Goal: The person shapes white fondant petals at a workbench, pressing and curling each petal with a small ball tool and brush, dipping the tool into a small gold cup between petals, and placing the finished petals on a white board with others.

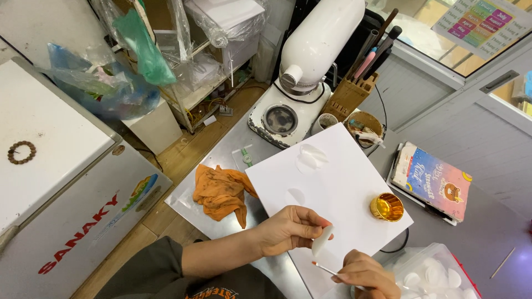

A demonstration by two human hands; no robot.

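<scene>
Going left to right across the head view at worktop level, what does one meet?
White chest freezer → orange cloth → left hand holding a white disc → gold foil cup on the white sheet → colourful notebook → wooden stick.

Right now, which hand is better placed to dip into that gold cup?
Probably the right hand: it holds the thin brush and sits nearer the gold cup. The left hand pinches a white disc.
</scene>
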